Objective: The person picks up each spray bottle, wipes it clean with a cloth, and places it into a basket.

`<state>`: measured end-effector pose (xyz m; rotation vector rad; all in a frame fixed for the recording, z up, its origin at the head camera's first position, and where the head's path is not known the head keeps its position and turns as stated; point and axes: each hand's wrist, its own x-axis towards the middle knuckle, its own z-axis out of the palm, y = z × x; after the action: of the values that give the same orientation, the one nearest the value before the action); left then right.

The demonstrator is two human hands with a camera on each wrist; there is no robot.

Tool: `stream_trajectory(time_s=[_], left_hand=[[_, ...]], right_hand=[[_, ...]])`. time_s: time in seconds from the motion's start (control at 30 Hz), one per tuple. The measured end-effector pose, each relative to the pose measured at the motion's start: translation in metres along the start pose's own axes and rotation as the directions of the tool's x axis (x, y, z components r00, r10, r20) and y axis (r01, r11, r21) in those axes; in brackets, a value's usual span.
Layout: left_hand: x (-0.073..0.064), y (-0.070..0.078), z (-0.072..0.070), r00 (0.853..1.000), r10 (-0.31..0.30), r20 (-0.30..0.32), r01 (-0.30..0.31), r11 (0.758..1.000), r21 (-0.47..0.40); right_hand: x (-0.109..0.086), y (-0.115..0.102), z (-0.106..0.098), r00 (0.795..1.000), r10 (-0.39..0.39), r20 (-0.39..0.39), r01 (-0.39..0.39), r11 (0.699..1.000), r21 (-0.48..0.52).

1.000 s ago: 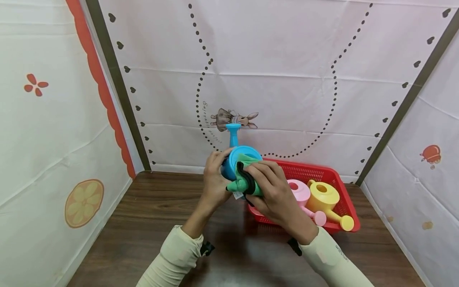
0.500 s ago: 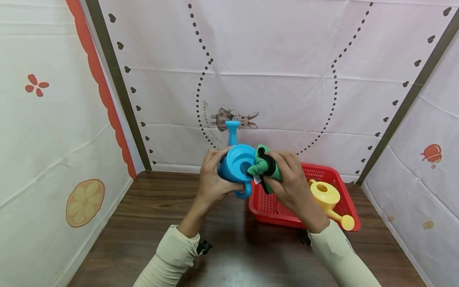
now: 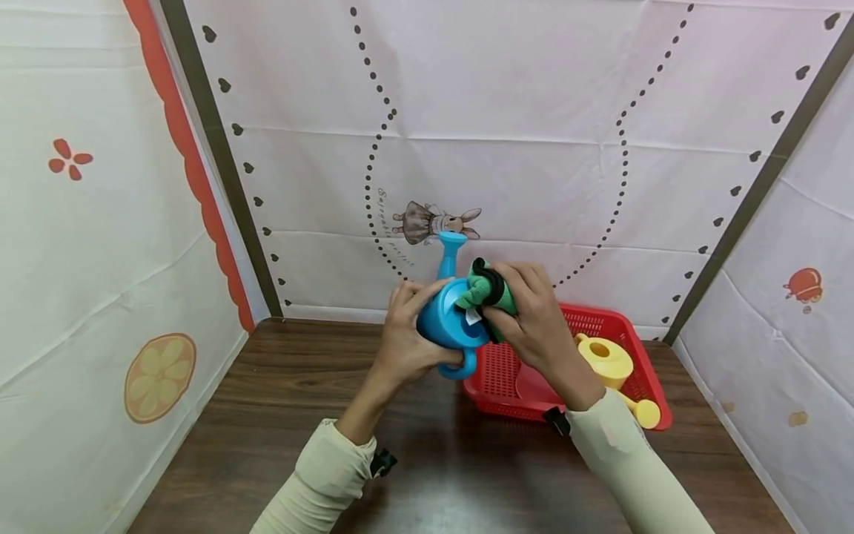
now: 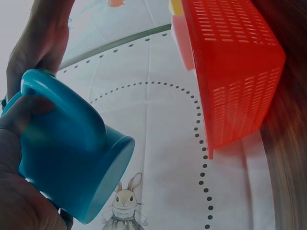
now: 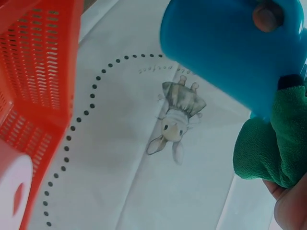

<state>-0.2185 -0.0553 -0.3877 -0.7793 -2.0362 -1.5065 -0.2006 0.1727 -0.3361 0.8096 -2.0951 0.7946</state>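
My left hand (image 3: 408, 341) grips a blue toy watering can (image 3: 445, 324) above the table, thumb by its handle and fingers round its far side. The can is tilted, its top opening turned toward the right hand and its spout pointing away. My right hand (image 3: 537, 326) holds a bunched green cloth (image 3: 494, 291) with black edging and a white tag. This cloth touches the upper rim of the can. In the right wrist view the green cloth (image 5: 273, 139) lies against the blue can (image 5: 225, 52). My right hand hides part of the cloth.
A red perforated basket (image 3: 490, 382) stands on the brown wooden table (image 3: 293, 415) at the right. Inside are a yellow watering can (image 3: 603, 360) and a reddish item (image 3: 534, 384); a pink watering can (image 5: 14, 187) shows in the right wrist view. A printed sheet wall (image 3: 520, 185) rises behind.
The cloth has moved from over the can's opening to its right side, then slightly back to the rim. The blue can has tilted and shifted a little right.
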Motion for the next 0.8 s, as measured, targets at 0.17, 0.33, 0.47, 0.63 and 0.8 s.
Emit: stream_trajectory(time_s=[0.17,0.33,0.47,0.63,0.8], left_hand=[[0.0,-0.001,0.002,1.0,0.008,0.003,-0.008,1.0,-0.013],[-0.004,-0.004,0.004,0.999,0.032,0.01,-0.032,0.999,0.006],[-0.004,-0.005,0.004,0.998,0.067,-0.005,-0.067,0.997,0.047],[0.0,-0.005,0.002,0.992,0.114,-0.051,-0.107,0.988,0.109],[0.002,-0.003,0.0,0.991,0.09,-0.097,-0.08,0.992,0.095]], right_hand=[[0.008,-0.009,0.007,0.996,-0.089,0.004,0.089,0.996,-0.004],[0.011,-0.022,0.015,0.977,-0.211,0.011,0.211,0.977,-0.036],[0.01,-0.034,0.018,0.965,-0.262,0.018,0.263,0.964,-0.047],[0.003,-0.047,0.02,0.947,-0.316,0.059,0.32,0.943,-0.091],[-0.007,-0.052,0.022,0.935,-0.345,0.082,0.354,0.927,-0.126]])
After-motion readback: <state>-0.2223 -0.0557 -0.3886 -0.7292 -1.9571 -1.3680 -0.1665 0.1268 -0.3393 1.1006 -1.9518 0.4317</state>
